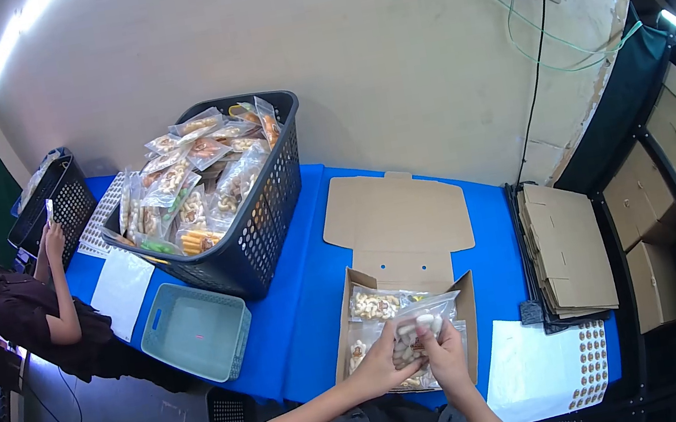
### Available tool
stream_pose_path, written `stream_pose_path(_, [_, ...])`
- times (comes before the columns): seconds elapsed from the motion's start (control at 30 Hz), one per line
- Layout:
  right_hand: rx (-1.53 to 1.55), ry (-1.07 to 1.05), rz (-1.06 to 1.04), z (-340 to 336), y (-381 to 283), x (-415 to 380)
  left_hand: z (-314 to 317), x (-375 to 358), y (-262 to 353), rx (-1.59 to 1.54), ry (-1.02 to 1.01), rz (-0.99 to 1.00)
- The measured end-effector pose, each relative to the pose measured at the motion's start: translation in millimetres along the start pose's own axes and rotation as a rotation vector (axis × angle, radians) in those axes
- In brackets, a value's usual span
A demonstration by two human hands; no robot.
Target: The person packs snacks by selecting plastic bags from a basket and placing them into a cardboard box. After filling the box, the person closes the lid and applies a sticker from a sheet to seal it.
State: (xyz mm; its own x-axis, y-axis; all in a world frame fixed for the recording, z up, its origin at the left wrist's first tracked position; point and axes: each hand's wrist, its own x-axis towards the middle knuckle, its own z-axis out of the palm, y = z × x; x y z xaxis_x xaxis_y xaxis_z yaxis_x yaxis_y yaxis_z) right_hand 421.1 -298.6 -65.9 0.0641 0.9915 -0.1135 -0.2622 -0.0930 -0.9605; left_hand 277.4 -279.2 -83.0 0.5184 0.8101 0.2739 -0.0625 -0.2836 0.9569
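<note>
Both hands grip a clear plastic bag [408, 345] of pale, rounded pieces, held over an open cardboard box [470, 314]. My left hand [375, 367] is closed around the bag's left side. On its right side, my right hand [446, 357] pinches it with the thumb near the top. Inside the box lie more clear bags [371, 304] with pale, curved pieces; my hands and the held bag hide part of them. The box's lid [397, 214] is folded back flat on the blue tablecloth [309, 305].
A dark basket [272, 244] heaped with filled bags stands at back left, beside a grey-green tray [238, 335]. Flattened cardboard boxes [572, 248] and a sticker sheet [525, 367] lie right. A person [41, 305] at far left holds a small object.
</note>
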Motion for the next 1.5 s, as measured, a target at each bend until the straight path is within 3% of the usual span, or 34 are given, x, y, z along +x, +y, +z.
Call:
stream_pose_path(0.07, [-0.004,-0.084,-0.022,-3.4,-2.9,3.2,0.0,1.7,-6.3,-0.027,0.016,0.047])
stream_pose_path(0.13, [-0.005,-0.163,-0.04,-4.4,-3.4,4.3,-1.7,1.1,-13.3,-0.408,0.134,-0.157])
stream_pose_path(0.2, [-0.011,-0.242,-0.012,-5.9,-2.8,5.5,-3.2,2.6,-16.8,-0.428,0.145,-0.098])
stream_pose_path(0.37, [0.091,-0.135,0.077,-17.3,13.8,12.3,-4.6,6.2,-22.4,-0.418,0.141,-0.122])
stream_pose_path(0.43, [-0.017,-0.115,0.081,-23.1,21.1,17.8,-3.7,5.3,-18.0,-0.478,0.158,-0.157])
stream_pose_path(0.47, [-0.016,-0.11,0.081,-25.0,19.6,18.7,-3.1,4.3,-13.3,-0.414,0.12,-0.192])
stream_pose_path(0.53, [-0.134,-0.083,-0.147,-26.7,13.1,23.5,-4.5,3.0,-10.0,-0.35,0.08,-0.226])
stream_pose_path(0.6, [-0.075,-0.078,-0.117,-32.3,9.6,25.9,-4.8,-2.9,-12.4,-0.177,-0.113,-0.269])
stream_pose_path(0.77, [0.078,-0.002,-0.068,-32.2,9.2,25.3,-1.0,0.2,-18.4,-0.136,-0.123,-0.14])
stream_pose_path(0.87, [-0.01,-0.006,-0.131,-32.3,14.0,23.5,-2.4,5.8,-20.0,-0.018,0.037,-0.067])
stream_pose_path(0.93, [-0.092,-0.019,-0.179,-29.7,14.0,24.0,-10.6,11.6,-35.5,-0.207,0.17,-0.056])
stream_pose_path(1.0, [-0.481,-0.156,-0.241,-26.9,10.3,19.7,-24.2,13.7,-36.1,-0.094,0.107,-0.102])
stream_pose_path(1.07, [-0.444,-0.139,-0.191,-22.8,9.8,16.2,-27.3,16.9,-11.2,-0.119,0.156,-0.183])
stream_pose_path(1.13, [-0.256,-0.188,-0.122,-25.6,18.0,15.2,-27.4,16.7,-14.2,-0.085,0.189,-0.128])
stream_pose_path(1.33, [-0.36,-0.393,-0.118,-39.8,-8.5,17.3,-53.3,16.0,0.0,-0.086,-0.046,-0.241])
stream_pose_path(1.4, [-0.39,-0.298,-0.158,-37.9,-9.9,18.8,-54.7,19.8,-5.8,-0.1,0.138,-0.122])
stream_pose_path(1.43, [-0.429,-0.18,-0.276,-36.9,-12.8,20.8,-50.8,24.4,-0.8,-0.079,0.282,-0.046])
stream_pose_path(1.47, [-0.465,-0.063,-0.395,-35.5,-14.0,22.5,-47.2,23.7,2.2,-0.075,0.282,-0.045])
stream_pose_path(1.5, [-0.487,-0.077,-0.381,-36.4,-11.6,21.8,-43.5,20.6,3.5,0.108,0.183,-0.061])
